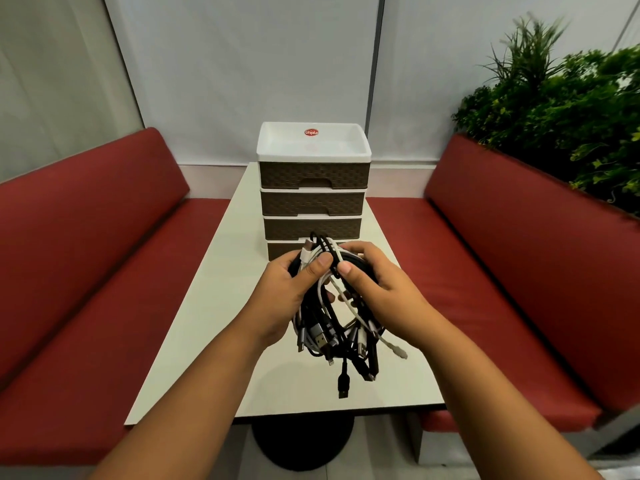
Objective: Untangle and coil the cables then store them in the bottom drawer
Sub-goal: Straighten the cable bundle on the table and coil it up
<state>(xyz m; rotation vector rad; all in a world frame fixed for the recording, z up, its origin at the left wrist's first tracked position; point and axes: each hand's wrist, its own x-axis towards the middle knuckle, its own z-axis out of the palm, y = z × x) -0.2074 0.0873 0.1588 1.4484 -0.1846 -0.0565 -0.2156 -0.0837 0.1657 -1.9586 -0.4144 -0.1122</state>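
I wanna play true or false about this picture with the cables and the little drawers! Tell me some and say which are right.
1. Both hands, left hand and right hand, hold the cable bundle. True.
2. The cables are all white. False: black, white and grey ones are mixed.
3. The drawer unit stands on the table. True.
4. The benches are blue. False: they are red.
5. The top drawer is pulled open. False: it is closed.
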